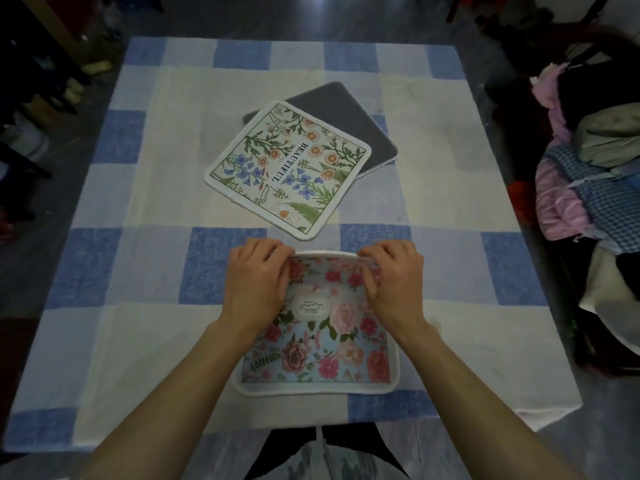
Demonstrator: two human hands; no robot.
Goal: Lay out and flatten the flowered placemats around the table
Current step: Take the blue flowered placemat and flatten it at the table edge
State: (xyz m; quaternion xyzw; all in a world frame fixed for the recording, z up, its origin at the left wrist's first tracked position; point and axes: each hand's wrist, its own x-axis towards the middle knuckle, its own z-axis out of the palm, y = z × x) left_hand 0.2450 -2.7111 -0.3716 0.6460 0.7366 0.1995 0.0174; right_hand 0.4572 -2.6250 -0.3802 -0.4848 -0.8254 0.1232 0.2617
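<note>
A placemat with pink and red roses on pale blue lies at the near edge of the table in front of me. Its far edge is raised off the cloth. My left hand pinches the far left corner and my right hand pinches the far right corner. In the middle of the table a white placemat with blue and orange flowers and the word BEAUTIFUL lies at an angle. It partly covers another mat that shows only its grey underside.
A blue and white checked tablecloth covers the table. A pile of clothes sits on a chair at the right. Dark furniture and clutter stand on the floor to the left.
</note>
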